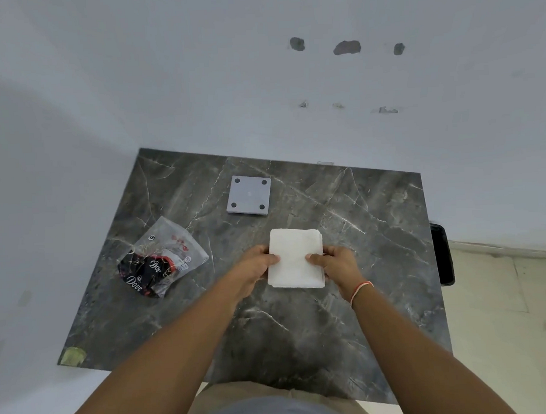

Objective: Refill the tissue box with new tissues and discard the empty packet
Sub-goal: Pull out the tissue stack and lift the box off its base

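Both hands, the left hand (261, 259) and right hand (333, 262), clasp the white tissue stack (296, 257) by its side edges mid-counter (362, 265), likely squaring it; the emptied packet (161, 258) lies toward the left edge, the grey box (249, 195) near the far edge

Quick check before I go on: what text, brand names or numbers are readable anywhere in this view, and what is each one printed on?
"Dove": on the dark part of the empty plastic packet, near its middle.
"Dove": again on the same packet, lower left.
Small red and white print on the packet's clear part: too blurred to read.
Tissue stack, held by the left hand and right hand: no text.
Grey square plate with four dark dots: no text.
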